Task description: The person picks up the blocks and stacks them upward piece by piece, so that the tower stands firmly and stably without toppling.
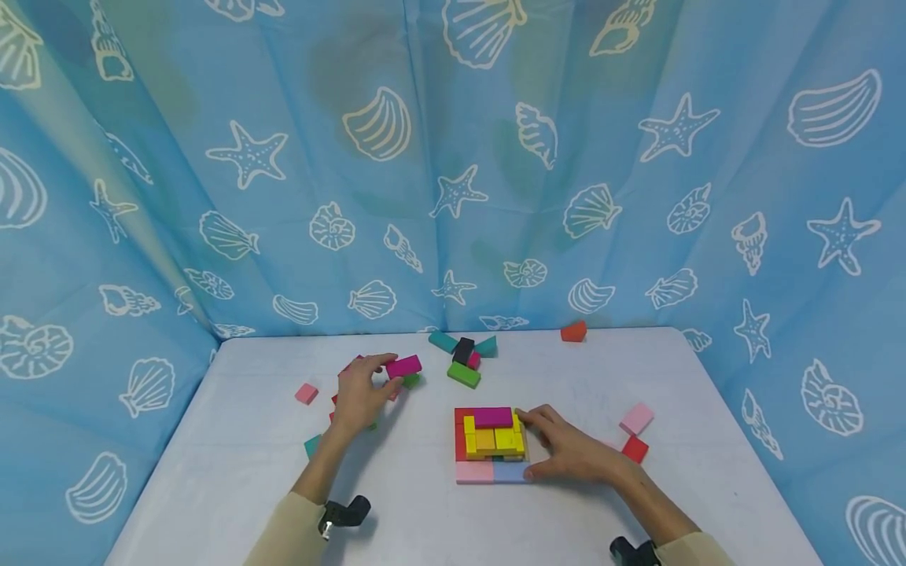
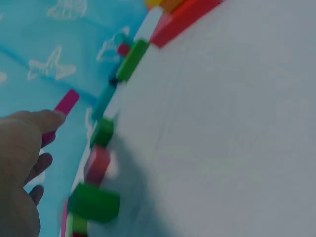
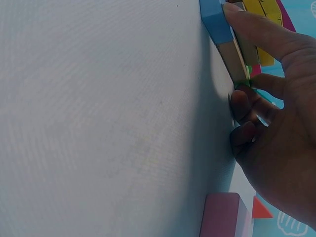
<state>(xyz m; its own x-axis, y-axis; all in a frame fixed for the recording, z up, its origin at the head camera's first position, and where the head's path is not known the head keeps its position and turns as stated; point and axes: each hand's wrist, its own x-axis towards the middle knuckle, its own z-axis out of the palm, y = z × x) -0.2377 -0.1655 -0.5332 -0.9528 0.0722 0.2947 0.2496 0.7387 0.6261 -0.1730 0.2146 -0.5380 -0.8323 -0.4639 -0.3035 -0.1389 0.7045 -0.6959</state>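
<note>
My left hand (image 1: pixel 359 397) pinches a magenta block (image 1: pixel 404 366) between thumb and fingers, held above the loose blocks on the left. In the left wrist view the magenta block (image 2: pixel 67 102) shows partly behind the fingers. My right hand (image 1: pixel 569 448) rests against the right side of a stack of coloured blocks, its thumb near the light blue block (image 1: pixel 511 472). That stack has yellow blocks (image 1: pixel 484 440) and a magenta block (image 1: pixel 492 417) on top, with a red block (image 1: pixel 460 440) at left and a pink block (image 1: pixel 474 472) in front.
Behind the stack lie a green block (image 1: pixel 463 375), a black block (image 1: pixel 463 350) and teal blocks (image 1: pixel 443 341). An orange block (image 1: pixel 574 332) sits at the back edge. To the right are a pink block (image 1: pixel 637 418) and a red block (image 1: pixel 635 449); a small pink block (image 1: pixel 307 394) lies far left.
</note>
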